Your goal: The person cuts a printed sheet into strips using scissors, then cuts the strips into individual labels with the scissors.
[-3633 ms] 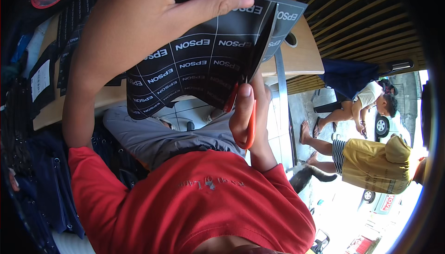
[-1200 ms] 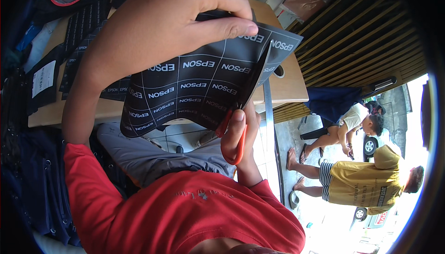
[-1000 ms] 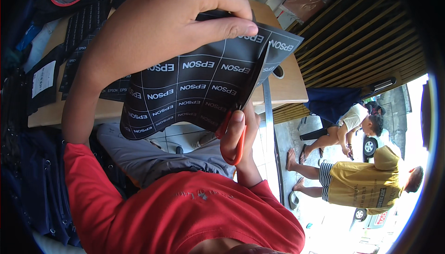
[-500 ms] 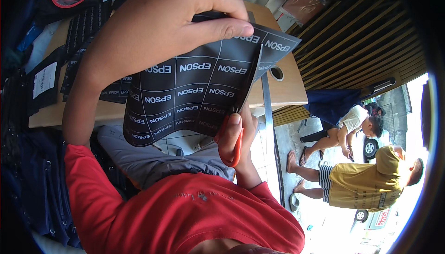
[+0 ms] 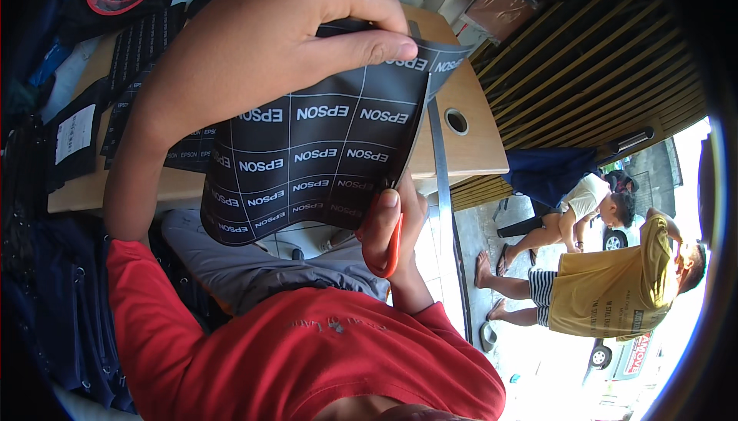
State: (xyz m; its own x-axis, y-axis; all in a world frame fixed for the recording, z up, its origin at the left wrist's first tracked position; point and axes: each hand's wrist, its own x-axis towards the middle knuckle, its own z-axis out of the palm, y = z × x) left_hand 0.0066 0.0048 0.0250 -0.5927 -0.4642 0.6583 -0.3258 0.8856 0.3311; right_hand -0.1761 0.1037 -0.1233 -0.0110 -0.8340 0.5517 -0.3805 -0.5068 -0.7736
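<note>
Scissors [image 5: 393, 240] mostly hidden behind dark sheet [image 5: 307, 164].

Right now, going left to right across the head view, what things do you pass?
Small black packet with a white label → dark printed sheet → red-handled scissors → round hole in the wooden tabletop → person in a yellow shirt

The person wears a bright red cotton T-shirt [image 5: 307, 352] with short sleeves; one sleeve hem sits at about 9 o'clock, and faint grey lettering crosses the chest near 6 o'clock. Grey fabric shorts [image 5: 254, 267] cover the lap just above it. The left hand [image 5: 261, 44] and right hand [image 5: 392, 229] are bare, without rings, watch or gloves.
</note>
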